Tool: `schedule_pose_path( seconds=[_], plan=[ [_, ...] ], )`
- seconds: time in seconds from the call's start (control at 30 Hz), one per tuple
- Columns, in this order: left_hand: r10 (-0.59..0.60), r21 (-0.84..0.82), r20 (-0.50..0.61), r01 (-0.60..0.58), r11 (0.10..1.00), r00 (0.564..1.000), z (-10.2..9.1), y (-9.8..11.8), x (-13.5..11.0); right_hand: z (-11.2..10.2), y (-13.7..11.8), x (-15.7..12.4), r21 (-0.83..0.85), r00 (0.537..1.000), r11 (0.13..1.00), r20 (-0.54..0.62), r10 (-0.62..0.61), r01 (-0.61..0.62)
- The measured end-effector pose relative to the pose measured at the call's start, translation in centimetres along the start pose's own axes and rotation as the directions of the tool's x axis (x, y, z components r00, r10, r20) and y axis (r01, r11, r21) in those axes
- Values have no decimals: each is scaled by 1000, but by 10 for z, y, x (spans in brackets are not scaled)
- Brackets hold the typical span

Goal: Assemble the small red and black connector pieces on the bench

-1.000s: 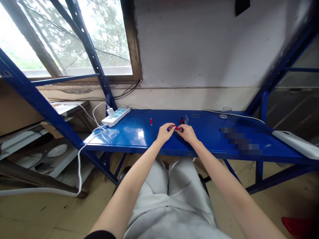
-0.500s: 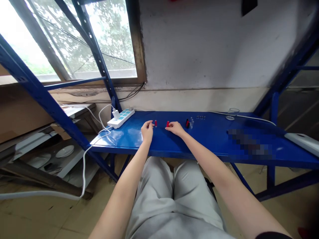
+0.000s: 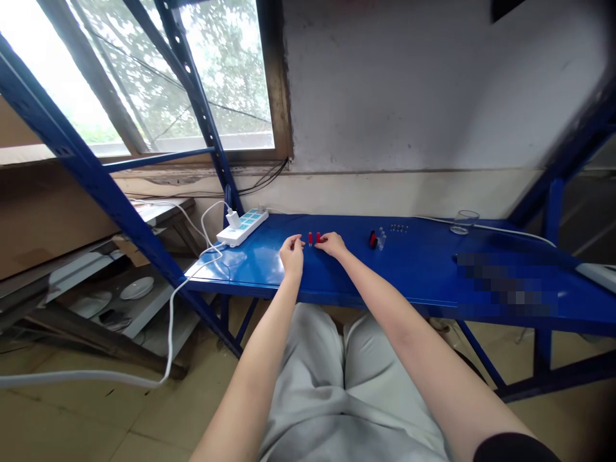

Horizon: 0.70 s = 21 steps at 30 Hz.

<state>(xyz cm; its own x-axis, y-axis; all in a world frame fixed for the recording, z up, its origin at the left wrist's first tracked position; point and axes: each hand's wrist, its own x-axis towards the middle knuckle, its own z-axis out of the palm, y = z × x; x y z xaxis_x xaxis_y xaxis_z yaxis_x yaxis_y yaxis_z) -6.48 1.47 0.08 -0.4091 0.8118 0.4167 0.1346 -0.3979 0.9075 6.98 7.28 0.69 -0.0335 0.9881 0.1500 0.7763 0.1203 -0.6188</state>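
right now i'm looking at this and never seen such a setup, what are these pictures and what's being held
There is no machine: these are a person's bare hands, seen by a head-worn camera looking forward and down. On the blue table, the right hand holds a small red piece. The left hand is near another red one; whether it holds anything is unclear. Also there: a power strip, clear pieces and a glass.
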Motion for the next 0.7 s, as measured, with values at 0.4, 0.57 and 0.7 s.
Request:
schedule_pose_path(
  seconds=[0.4, 0.57, 0.7],
  plan=[
    [3, 12, 31, -4, 1000, 1000, 0, -1, -2, 4, -4, -2, -73, 1000, 997, -19, -2, 0],
    [7, 26, 29, -8, 1000, 1000, -1, -2, -2, -5, -7, -8, -139, 1000, 990, 12, 7, -5],
    [38, 60, 35, -40, 997, 999, -2, 0, -4, -27, -4, -33, -252, 980, 951, -48, -195, 177]
  ],
)
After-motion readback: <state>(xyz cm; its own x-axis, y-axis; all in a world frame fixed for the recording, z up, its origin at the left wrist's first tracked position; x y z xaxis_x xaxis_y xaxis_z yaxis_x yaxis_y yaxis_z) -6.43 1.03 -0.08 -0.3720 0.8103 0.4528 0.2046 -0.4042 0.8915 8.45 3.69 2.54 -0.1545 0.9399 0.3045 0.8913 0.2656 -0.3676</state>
